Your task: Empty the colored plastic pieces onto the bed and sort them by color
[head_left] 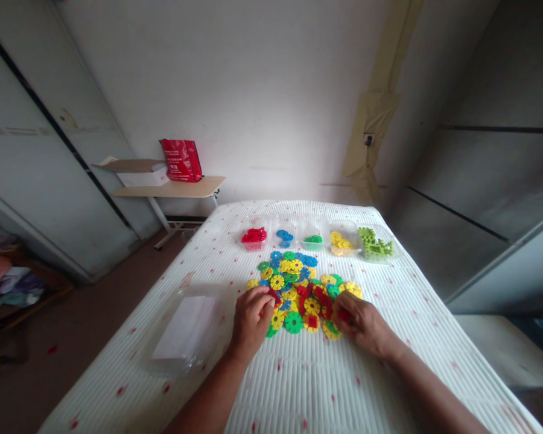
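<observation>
A loose pile of plastic flower-shaped discs in yellow, green and blue lies on the table, with red building pieces (319, 295) among them. At the pile's left edge, my left hand (252, 314) is closed, thumb and fingers pinching a red building piece (275, 297). My right hand (364, 320) is at the right edge, fingers curled round a red piece (344, 314) that is mostly hidden. Close to the near side of the pile are a large green disc (293, 322) and a yellow disc (312, 306).
Clear tubs in a row behind the pile hold red pieces (254, 235), blue discs (285, 237), green discs (314, 240), yellow discs (342, 241) and light-green pieces (374, 243). A clear plastic container (199, 351) with white paper lies left. Beyond stands a side table (185, 188) with a red bag (181, 160).
</observation>
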Demonstrator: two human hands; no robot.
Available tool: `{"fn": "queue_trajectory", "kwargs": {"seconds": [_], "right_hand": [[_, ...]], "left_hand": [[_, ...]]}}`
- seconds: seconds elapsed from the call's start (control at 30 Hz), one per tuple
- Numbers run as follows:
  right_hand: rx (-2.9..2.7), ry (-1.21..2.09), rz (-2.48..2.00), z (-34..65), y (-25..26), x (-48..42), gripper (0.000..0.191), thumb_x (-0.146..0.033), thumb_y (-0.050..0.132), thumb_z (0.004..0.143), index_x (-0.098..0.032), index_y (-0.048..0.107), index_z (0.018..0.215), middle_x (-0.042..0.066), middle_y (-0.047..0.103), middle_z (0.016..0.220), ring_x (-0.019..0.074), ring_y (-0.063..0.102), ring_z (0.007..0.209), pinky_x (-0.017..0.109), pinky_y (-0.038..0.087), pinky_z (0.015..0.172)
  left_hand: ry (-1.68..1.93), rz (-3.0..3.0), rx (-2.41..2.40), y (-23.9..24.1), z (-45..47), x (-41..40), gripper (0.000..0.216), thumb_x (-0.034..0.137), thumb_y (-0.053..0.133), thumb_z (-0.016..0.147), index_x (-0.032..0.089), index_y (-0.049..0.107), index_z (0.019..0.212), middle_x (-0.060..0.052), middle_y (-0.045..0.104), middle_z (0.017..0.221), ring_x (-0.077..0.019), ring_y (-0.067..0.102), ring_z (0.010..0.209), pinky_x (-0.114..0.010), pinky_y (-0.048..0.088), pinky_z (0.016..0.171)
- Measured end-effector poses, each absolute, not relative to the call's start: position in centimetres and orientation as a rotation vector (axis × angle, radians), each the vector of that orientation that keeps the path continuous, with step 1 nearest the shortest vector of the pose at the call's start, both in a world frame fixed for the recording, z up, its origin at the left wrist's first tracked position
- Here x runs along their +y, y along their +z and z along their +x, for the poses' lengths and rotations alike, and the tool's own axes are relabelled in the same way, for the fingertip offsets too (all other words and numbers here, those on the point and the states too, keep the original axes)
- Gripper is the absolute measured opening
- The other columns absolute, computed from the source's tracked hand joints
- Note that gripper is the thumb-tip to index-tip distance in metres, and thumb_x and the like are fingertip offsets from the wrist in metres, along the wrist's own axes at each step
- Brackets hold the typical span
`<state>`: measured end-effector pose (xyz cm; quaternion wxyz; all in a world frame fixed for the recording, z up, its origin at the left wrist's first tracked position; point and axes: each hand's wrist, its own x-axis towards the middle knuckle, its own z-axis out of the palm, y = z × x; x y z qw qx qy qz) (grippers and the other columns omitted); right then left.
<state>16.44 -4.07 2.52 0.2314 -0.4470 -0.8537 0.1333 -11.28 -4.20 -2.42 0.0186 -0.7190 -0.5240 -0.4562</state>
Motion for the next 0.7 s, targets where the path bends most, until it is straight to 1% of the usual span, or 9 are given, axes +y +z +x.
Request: {"fn": "queue_trajectory", "kwargs": {"seconds": [0.1, 0.2, 0.27, 0.33, 0.37, 0.43, 0.5, 0.63, 0.7], "right_hand": [[-2.272, 0.297, -1.315, 16.6, 2.5, -3.4, 0.004, -0.024, 0.048, 0.081, -0.022, 0.051, 0.081, 0.001, 0.058, 0.077, 0.0137, 0.056, 0.066, 0.024, 0.044, 0.059], [-2.298, 0.23, -1.328, 16.0, 2.6, -2.8, 0.02, -0.029, 0.046, 0.085, -0.022, 0.053, 0.102, 0.005, 0.061, 0.095, 0.0157, 0.06, 0.078, 0.026, 0.046, 0.067], [-2.369, 0.18, -1.331, 15.2, 2.7, -2.4, 0.029, -0.031, 0.044, 0.087, -0.021, 0.051, 0.113, 0.007, 0.06, 0.107, 0.0166, 0.061, 0.084, 0.026, 0.046, 0.07], [-2.47, 0.105, -1.361, 14.2, 2.9, -2.0, 0.034, -0.03, 0.044, 0.088, -0.022, 0.05, 0.12, 0.008, 0.058, 0.112, 0.017, 0.062, 0.086, 0.025, 0.045, 0.068], [-2.525, 0.062, -1.388, 13.8, 2.9, -1.9, 0.035, -0.03, 0.044, 0.088, -0.022, 0.05, 0.121, 0.008, 0.059, 0.111, 0.0169, 0.062, 0.084, 0.025, 0.044, 0.065], [-2.616, -0.03, -1.452, 12.9, 3.0, -1.6, 0.036, -0.03, 0.045, 0.088, -0.023, 0.051, 0.122, 0.007, 0.062, 0.102, 0.0164, 0.062, 0.077, 0.023, 0.041, 0.058], [-2.67, -0.109, -1.489, 12.4, 3.0, -1.3, 0.032, -0.031, 0.046, 0.087, -0.024, 0.055, 0.116, 0.006, 0.062, 0.093, 0.0161, 0.061, 0.073, 0.023, 0.036, 0.054], [-2.707, -0.198, -1.439, 12.3, 3.0, -0.8, 0.021, -0.031, 0.046, 0.087, -0.022, 0.061, 0.098, 0.005, 0.061, 0.083, 0.0155, 0.059, 0.072, 0.023, 0.032, 0.053], [-2.701, -0.198, -1.394, 12.4, 3.4, -0.7, 0.019, -0.029, 0.045, 0.086, -0.021, 0.061, 0.094, 0.004, 0.061, 0.082, 0.0149, 0.058, 0.071, 0.023, 0.031, 0.054]], "left_hand": [[-1.418, -2.242, -1.617, -2.4, -11.2, -4.2, 0.018, 0.022, 0.048, 0.085, 0.02, 0.066, 0.079, -0.005, 0.066, 0.095, -0.0178, 0.06, 0.092, -0.033, 0.048, 0.083], [-1.422, -2.251, -1.607, -2.2, -11.1, -4.3, 0.019, 0.022, 0.048, 0.085, 0.02, 0.066, 0.079, -0.004, 0.066, 0.094, -0.0177, 0.06, 0.091, -0.033, 0.047, 0.082], [-1.428, -2.247, -1.609, -2.0, -11.0, -4.4, 0.019, 0.022, 0.048, 0.085, 0.02, 0.066, 0.078, -0.004, 0.067, 0.093, -0.0176, 0.061, 0.091, -0.032, 0.048, 0.082], [-1.438, -2.24, -1.609, -1.9, -11.0, -4.4, 0.019, 0.021, 0.048, 0.085, 0.02, 0.066, 0.077, -0.004, 0.067, 0.092, -0.0174, 0.061, 0.09, -0.032, 0.048, 0.081], [-1.443, -2.237, -1.607, -1.9, -11.0, -4.4, 0.019, 0.021, 0.048, 0.084, 0.02, 0.066, 0.077, -0.005, 0.066, 0.092, -0.0173, 0.061, 0.089, -0.032, 0.048, 0.081], [-1.452, -2.229, -1.601, -1.9, -11.0, -4.3, 0.018, 0.021, 0.049, 0.084, 0.02, 0.066, 0.078, -0.005, 0.066, 0.091, -0.0173, 0.061, 0.089, -0.032, 0.048, 0.081], [-1.459, -2.22, -1.602, -2.1, -11.0, -4.3, 0.017, 0.021, 0.049, 0.083, 0.02, 0.066, 0.078, -0.005, 0.066, 0.091, -0.0174, 0.061, 0.089, -0.033, 0.048, 0.081], [-1.483, -2.208, -1.629, -2.1, -11.0, -4.2, 0.017, 0.02, 0.05, 0.082, 0.02, 0.066, 0.077, -0.005, 0.066, 0.091, -0.0178, 0.061, 0.089, -0.033, 0.049, 0.08], [-1.505, -2.207, -1.661, -2.1, -11.0, -4.2, 0.017, 0.019, 0.05, 0.082, 0.02, 0.065, 0.076, -0.005, 0.066, 0.092, -0.0182, 0.061, 0.09, -0.033, 0.049, 0.08]]}}
